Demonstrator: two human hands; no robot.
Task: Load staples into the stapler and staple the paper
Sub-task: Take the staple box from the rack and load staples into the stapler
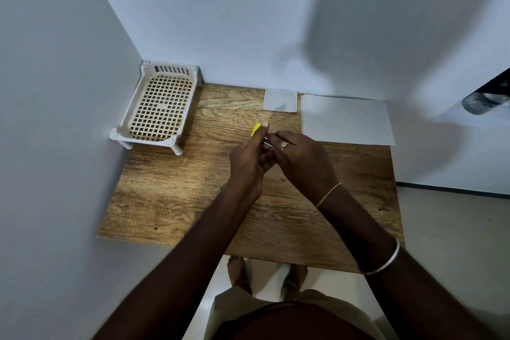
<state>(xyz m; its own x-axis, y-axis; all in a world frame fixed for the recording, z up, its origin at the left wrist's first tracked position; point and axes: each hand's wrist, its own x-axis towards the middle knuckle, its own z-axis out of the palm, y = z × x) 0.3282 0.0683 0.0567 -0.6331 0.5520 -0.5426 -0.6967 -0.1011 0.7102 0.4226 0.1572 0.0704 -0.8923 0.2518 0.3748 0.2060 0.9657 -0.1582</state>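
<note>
Above the middle of the wooden table (171,201), my left hand (248,157) grips a small yellow stapler (256,130), whose yellow tip sticks out past my thumb. My right hand (298,157), with a ring on one finger, is curled against the stapler's metal part (267,143) and covers most of it. Whether it pinches staples I cannot tell. A white sheet of paper (347,121) lies flat at the table's back right, apart from both hands.
A white lattice plastic tray (158,107) on short legs stands at the back left corner against the walls. A small white square pad (281,100) lies at the back edge beside the paper. A dark object (480,103) juts in at the right.
</note>
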